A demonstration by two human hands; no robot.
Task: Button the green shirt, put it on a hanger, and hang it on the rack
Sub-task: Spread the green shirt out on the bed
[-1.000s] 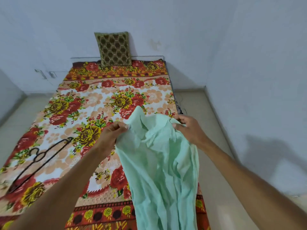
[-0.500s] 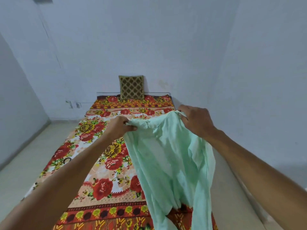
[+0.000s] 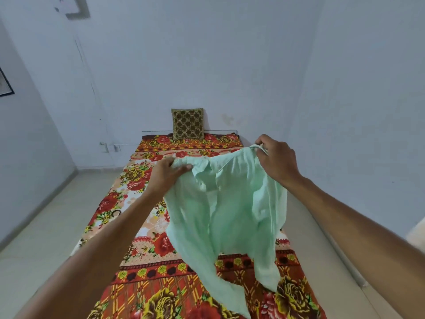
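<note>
- Green shirt point(image 3: 225, 210) is held up in the air over the near half of the bed point(image 3: 135, 180), stretched between both hands. Its tails hang toward the near edge; I cannot tell whether they brush the spread.
- Left hand point(image 3: 165, 174): fingers curled tight round a bunched wad of the top edge, collar or shoulder region.
- Right hand point(image 3: 277, 161): pinches the opposite top corner, thumb over the cloth and knuckles up, held slightly higher than the left.
- The front looks open, with two panels parting below the hands. No buttons or buttonholes can be made out.
- Step in hand, as I read it: spreading the shirt to lay it flat for buttoning. The task is at an early stage.
- To do it well: level the hands and keep the top edge taut. Lower the shirt onto the middle of the bed, back down and plackets up, then smooth both panels so the edges meet.
- Start buttoning at the collar so the rows align.
- Risk: the left-hand bunching may hide a twisted sleeve; shake it loose before laying the shirt down.
- A dark curved piece point(image 3: 116, 212) lies near the left edge of the bed, possibly the hanger's hook; too little shows to be sure.
- Patterned cushion point(image 3: 188, 123) stands at the far edge against the wall. No rack is in view.
</note>
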